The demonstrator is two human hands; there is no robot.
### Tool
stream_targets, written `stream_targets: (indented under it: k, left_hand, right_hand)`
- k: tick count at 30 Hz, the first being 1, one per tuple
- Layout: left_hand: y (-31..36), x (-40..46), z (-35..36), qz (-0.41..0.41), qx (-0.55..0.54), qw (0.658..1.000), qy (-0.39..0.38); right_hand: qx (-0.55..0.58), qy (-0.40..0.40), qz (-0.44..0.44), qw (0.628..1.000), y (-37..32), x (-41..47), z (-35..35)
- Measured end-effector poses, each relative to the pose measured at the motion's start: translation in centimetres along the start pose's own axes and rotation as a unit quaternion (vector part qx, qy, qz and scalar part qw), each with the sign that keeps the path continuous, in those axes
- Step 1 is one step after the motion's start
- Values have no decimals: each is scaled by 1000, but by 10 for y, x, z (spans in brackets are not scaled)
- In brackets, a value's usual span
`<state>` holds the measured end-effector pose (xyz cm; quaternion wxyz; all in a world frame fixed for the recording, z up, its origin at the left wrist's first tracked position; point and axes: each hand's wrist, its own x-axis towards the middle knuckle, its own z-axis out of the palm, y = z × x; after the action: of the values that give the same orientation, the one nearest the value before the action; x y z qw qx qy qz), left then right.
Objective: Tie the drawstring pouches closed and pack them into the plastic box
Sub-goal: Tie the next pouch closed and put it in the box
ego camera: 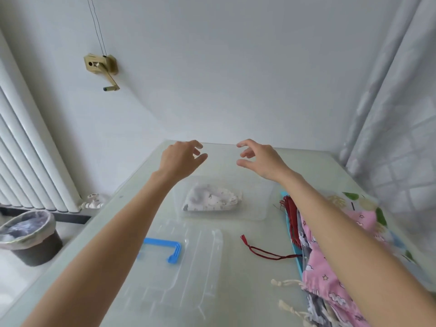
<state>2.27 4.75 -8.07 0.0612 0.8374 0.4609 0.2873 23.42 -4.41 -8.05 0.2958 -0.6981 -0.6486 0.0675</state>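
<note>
A clear plastic box (264, 204) stands mid-table with one white patterned pouch (212, 199) lying inside. My left hand (182, 158) and my right hand (258, 159) hover above and beyond the box, apart from each other, fingers loosely curled and holding nothing. The box's clear lid (188, 260) with a blue handle (168, 249) lies flat nearer to me. At the right lies a pile of pouches (330, 274), pink and grey patterned, with cream drawstrings (286, 283) and a dark red cord (262, 252) trailing onto the table.
The pale green glass-topped table (122, 223) meets a white wall at the back. A curtain (396, 138) hangs at the right, a radiator (26, 149) at the left. A lined bin (28, 237) stands on the floor left of the table.
</note>
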Motion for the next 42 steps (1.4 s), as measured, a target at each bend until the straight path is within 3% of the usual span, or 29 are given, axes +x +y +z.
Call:
stream_targets:
  k: [4, 7, 10, 15, 19, 24, 28, 32, 36, 39, 42]
  left_hand:
    - [32, -42, -7, 62, -106, 986, 117]
    - [59, -86, -4, 114, -209, 962, 136]
    - [81, -127, 9, 150, -257, 952, 68]
    - [108, -178, 55, 175, -219, 943, -177]
    - [126, -209, 90, 159, -160, 943, -244]
    - [135, -223, 107, 83, -200, 951, -223]
    - [126, -226, 115, 93, -221, 954, -179]
    - [123, -225, 119, 80, -252, 958, -116]
    - [119, -222, 119, 47, -277, 954, -103]
    - [110, -214, 113, -33, -345, 937, -47]
    - [110, -213, 106, -94, -455, 885, -44]
  right_hand:
    - [0, 102, -63, 993, -10, -43, -12]
    - [-25, 148, -79, 986, -8, -96, -21]
    - [-48, 129, -49, 989, 8, -155, -23]
    - [-66, 79, 15, 995, 42, -245, -20]
    - [-128, 130, 59, 981, 71, -300, -16]
    - [-95, 173, 91, 976, 95, -340, -19]
    - [-22, 202, 85, 976, 102, -353, -9]
    - [-22, 217, 72, 973, 110, -357, -3]
    - [-75, 277, 69, 955, 108, -357, -4]
    - [-74, 336, 114, 932, 111, -359, -7]
    - [-46, 323, 150, 933, 108, -353, -5]
